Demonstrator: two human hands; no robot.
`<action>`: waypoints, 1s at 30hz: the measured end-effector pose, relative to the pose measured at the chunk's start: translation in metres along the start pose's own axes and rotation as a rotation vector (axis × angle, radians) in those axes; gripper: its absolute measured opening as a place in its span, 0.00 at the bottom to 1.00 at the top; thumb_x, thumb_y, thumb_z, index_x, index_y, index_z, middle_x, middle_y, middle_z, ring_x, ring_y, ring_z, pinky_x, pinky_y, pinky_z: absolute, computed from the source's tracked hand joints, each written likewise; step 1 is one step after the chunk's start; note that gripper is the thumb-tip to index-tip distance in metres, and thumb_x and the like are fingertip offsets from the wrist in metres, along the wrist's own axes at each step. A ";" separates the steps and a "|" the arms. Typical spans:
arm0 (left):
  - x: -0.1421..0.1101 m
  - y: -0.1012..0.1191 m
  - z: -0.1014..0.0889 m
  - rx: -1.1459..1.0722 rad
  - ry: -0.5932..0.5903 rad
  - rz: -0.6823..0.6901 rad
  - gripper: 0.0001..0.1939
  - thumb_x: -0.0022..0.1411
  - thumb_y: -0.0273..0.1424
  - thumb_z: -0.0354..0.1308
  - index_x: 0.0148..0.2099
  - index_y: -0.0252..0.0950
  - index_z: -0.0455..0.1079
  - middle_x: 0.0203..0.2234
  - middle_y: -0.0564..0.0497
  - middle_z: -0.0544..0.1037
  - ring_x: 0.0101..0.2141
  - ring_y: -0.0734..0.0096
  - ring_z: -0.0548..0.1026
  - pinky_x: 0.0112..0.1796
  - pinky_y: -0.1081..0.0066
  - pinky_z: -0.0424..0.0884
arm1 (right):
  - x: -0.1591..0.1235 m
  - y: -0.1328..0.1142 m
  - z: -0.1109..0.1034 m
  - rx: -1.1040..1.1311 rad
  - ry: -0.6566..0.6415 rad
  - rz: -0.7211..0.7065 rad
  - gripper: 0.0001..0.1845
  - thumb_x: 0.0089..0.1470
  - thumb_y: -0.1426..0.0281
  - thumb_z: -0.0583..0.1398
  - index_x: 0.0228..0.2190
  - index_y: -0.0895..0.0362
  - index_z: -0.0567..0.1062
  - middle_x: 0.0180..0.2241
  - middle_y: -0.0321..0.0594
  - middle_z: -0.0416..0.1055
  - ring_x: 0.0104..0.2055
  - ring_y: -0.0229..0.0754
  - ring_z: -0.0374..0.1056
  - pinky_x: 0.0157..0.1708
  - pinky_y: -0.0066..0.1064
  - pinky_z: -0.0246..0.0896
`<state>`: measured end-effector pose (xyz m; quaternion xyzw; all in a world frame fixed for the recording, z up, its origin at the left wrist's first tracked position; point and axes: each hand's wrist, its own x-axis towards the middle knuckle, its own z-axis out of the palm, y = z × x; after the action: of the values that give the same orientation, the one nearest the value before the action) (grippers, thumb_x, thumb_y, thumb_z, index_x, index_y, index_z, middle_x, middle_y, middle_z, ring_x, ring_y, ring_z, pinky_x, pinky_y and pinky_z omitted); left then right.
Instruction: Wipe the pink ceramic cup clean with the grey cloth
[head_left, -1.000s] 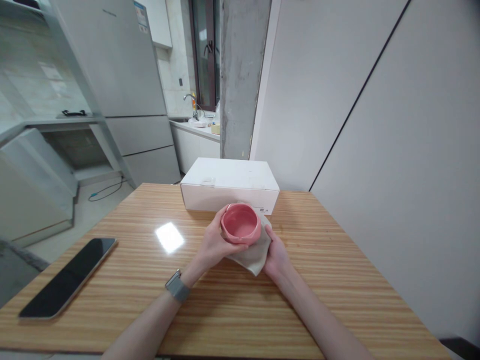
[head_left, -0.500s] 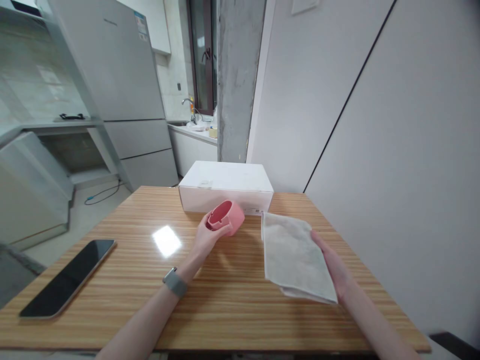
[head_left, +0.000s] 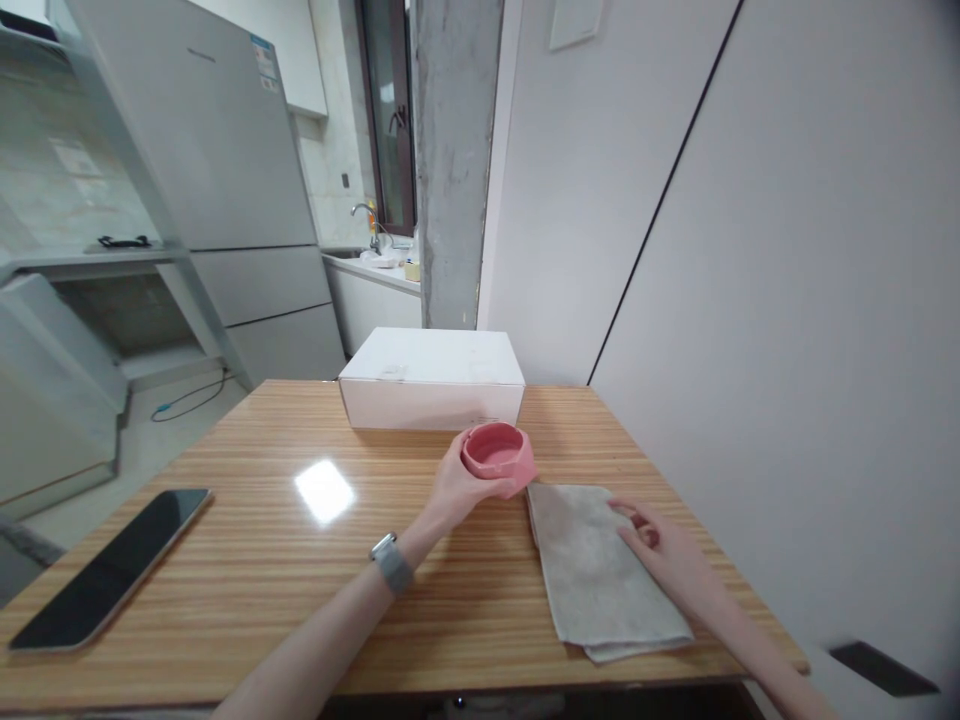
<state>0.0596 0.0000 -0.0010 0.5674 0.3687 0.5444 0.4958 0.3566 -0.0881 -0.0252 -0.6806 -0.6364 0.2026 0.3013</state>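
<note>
My left hand [head_left: 466,487] grips a small faceted pink ashtray [head_left: 517,475] by its left side. The ashtray is held above the table just in front of the white box, its hollow facing up and toward me. To its right, a folded grey-white cloth [head_left: 600,570] lies flat on the table. My right hand [head_left: 664,548] hovers at the cloth's right edge. Its fingers are bent and apart, with nothing held between them; whether a fingertip touches the cloth I cannot tell.
A white box [head_left: 431,385] stands at the back of the wooden table [head_left: 300,590]. A dark phone-like device [head_left: 112,570] lies at the left. A pale wall [head_left: 750,300] runs along the right side, and a fridge [head_left: 202,150] stands beyond the table.
The cloth, held in my right hand before, now rests on the table and the fingers have let go. My left hand has carried the ashtray right and turned its hollow more upright.
</note>
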 end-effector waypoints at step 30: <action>0.058 -0.042 0.084 0.359 -0.453 0.116 0.67 0.32 0.44 0.73 0.67 0.28 0.40 0.65 0.29 0.45 0.64 0.44 0.44 0.61 0.52 0.45 | -0.012 0.025 -0.022 -0.257 0.156 -0.236 0.19 0.58 0.60 0.52 0.47 0.50 0.75 0.43 0.45 0.68 0.43 0.47 0.68 0.44 0.41 0.64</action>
<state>0.1551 0.0520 -0.0194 0.7732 0.3061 0.3573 0.4252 0.3883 -0.1034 -0.0274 -0.6477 -0.7072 0.0294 0.2821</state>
